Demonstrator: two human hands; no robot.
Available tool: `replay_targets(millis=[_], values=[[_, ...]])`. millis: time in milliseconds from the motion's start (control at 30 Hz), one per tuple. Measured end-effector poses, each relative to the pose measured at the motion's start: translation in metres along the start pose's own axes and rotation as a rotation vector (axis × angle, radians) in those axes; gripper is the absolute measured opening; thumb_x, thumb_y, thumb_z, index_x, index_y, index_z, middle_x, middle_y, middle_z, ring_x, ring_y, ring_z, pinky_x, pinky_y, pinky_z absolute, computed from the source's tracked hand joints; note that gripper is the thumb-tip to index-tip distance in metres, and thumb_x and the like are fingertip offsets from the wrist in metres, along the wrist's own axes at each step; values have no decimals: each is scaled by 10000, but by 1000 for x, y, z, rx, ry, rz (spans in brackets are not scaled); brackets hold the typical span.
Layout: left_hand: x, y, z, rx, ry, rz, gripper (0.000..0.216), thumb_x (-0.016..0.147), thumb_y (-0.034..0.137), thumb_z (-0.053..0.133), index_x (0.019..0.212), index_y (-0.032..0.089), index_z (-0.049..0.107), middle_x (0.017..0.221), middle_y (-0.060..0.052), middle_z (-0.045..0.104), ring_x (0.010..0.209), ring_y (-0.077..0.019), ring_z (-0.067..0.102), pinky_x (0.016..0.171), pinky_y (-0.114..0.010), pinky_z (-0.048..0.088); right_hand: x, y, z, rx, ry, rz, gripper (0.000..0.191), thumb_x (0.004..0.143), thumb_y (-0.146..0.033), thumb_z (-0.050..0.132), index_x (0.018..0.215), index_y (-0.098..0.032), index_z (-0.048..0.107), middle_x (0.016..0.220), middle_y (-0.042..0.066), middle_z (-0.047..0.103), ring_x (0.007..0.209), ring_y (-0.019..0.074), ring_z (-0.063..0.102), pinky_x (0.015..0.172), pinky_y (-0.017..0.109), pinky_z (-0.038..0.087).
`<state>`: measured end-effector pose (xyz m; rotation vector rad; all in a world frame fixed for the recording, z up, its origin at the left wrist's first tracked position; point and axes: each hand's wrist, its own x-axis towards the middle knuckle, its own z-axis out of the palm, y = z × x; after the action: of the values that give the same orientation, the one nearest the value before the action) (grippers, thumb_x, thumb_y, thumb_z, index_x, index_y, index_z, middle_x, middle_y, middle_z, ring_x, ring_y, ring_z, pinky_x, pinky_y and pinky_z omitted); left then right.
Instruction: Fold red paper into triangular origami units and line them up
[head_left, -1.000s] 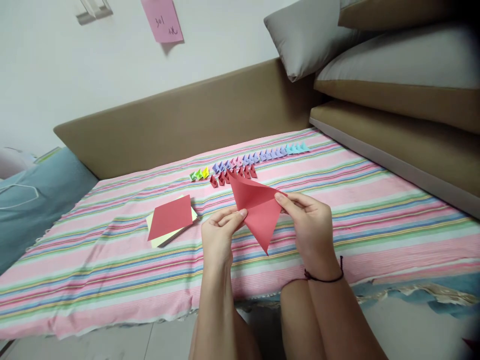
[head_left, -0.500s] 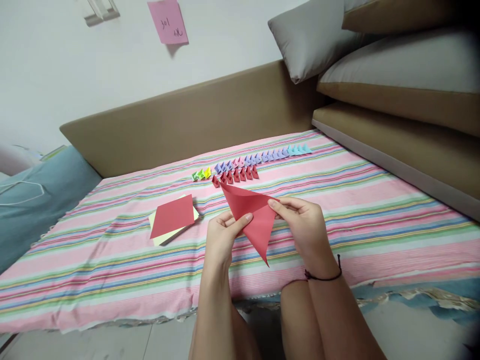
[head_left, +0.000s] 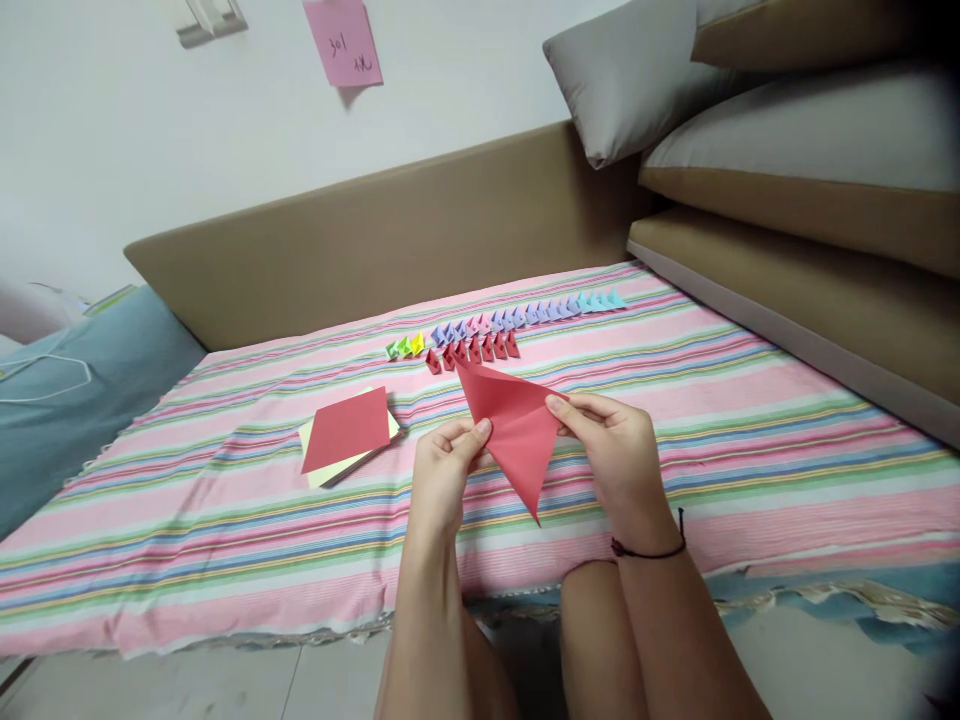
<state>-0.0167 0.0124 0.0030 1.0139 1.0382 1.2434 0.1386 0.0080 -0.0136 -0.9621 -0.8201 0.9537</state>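
Between my hands a sheet of red origami paper (head_left: 519, 430) is held in the air, creased and bent, with one corner pointing down towards me. My left hand (head_left: 448, 462) pinches its left edge between thumb and fingers. At the right corner my right hand (head_left: 609, 440) grips the paper with thumb and forefinger; a dark cord is round that wrist. Left of my hands lies a stack of paper (head_left: 349, 433), a red sheet on top of pale yellow ones. Beyond the held sheet stands a row of small folded red paper pieces (head_left: 474, 350).
Behind the red row runs a longer row of purple, pink and blue folded pieces (head_left: 525, 314), with green and yellow ones (head_left: 406, 346) at its left. All rest on a striped cloth (head_left: 247, 510). Cushions (head_left: 795, 130) are piled at the right; a brown backboard (head_left: 375, 235) stands behind.
My left thumb has slid left from the paper's middle to its left edge. The sheet and my right hand have shifted slightly right; the view has moved a little.
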Motion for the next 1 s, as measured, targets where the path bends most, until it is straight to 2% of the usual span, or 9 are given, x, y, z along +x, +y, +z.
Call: replay_targets(millis=[100,167,267,400,600,800,900,1000], values=[[0,1,0,1,-45,-12,252,654,348,753,767,128,708,728,-66,719,651,-153,665,668,-250,520,1,1,-2,-6,-9,10,212,673,-360,732,730,-157,714,702,37,695,648,160,626,633,302,534],[0,0,0,3,-52,-20,251,645,347,759,756,127,713,706,-65,715,625,-151,659,645,-249,517,2,3,-3,-25,-33,28,222,667,-366,737,725,-154,714,714,41,695,650,161,624,633,301,530],[0,-1,-1,-7,11,-6,223,617,335,777,650,131,693,610,-39,689,540,-126,628,577,-225,500,2,4,-3,-31,-50,45,223,658,-363,742,737,-155,722,715,46,698,656,165,626,637,306,527],[1,-1,-1,-17,46,27,231,632,326,768,734,128,710,641,-43,699,588,-136,649,620,-234,517,2,3,-3,-9,-56,45,218,659,-361,739,738,-158,724,716,47,700,669,168,633,648,309,530],[-1,3,2,-60,102,46,203,607,300,781,688,133,701,633,-44,705,581,-139,654,618,-236,527,2,2,-5,-21,-52,28,188,672,-341,734,713,-159,713,703,39,695,650,157,626,629,291,524],[0,-1,4,-47,-29,23,309,623,311,777,858,120,718,779,-83,732,707,-171,680,689,-259,533,1,0,-4,-62,-61,13,175,665,-329,739,718,-162,722,684,36,694,646,158,622,628,290,528],[3,-2,0,-30,49,25,274,615,331,779,778,120,714,678,-58,717,623,-152,669,626,-242,531,3,1,-7,-84,-66,25,169,665,-326,741,713,-165,724,676,30,689,641,151,614,617,274,523],[5,0,-5,-26,123,15,271,596,322,785,753,117,703,644,-60,709,604,-161,675,604,-243,532,6,0,-15,-99,-11,21,170,660,-322,747,712,-162,724,668,23,680,628,137,600,603,252,514]])
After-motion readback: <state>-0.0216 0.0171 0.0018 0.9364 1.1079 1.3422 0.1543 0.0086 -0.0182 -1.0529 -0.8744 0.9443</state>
